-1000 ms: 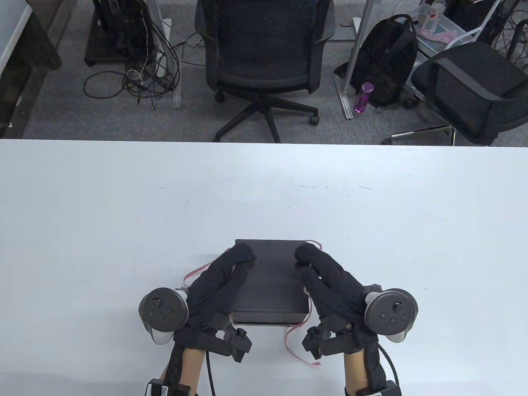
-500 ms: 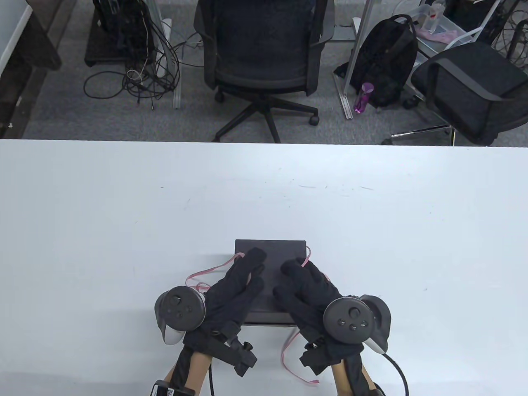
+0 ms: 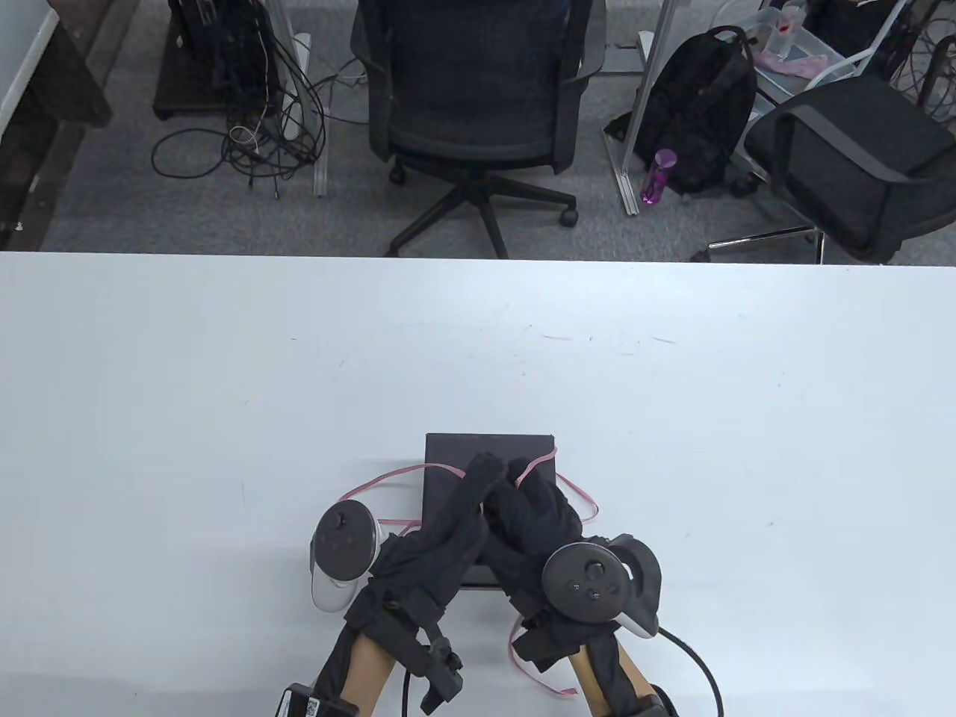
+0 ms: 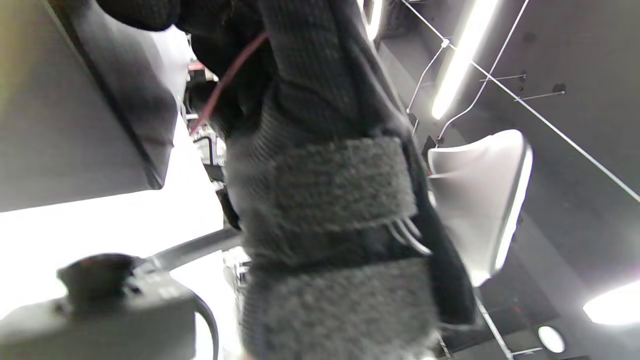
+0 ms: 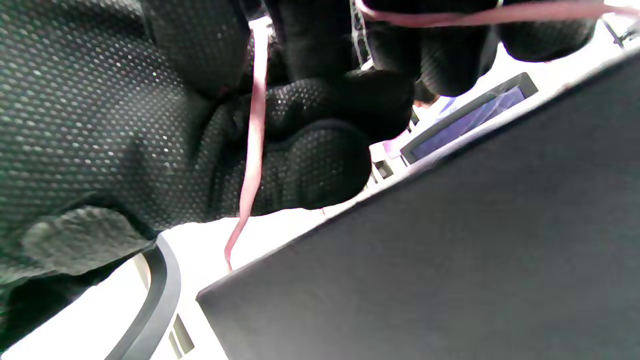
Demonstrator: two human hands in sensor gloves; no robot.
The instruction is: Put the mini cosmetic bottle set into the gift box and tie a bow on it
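Table view, lower centre: left hand (image 3: 441,545) and right hand (image 3: 534,515) each pinched pink ribbon (image 3: 388,478) over closed gift box (image 3: 485,455) — best crossed snug, ends kept even.

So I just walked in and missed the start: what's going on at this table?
A person in sensor gloves is tying a pink ribbon around a closed black gift box near the front edge of the white table. The left hand and right hand meet over the lid, each pinching a ribbon end. No bow is formed yet; loose ribbon trails beside the box.
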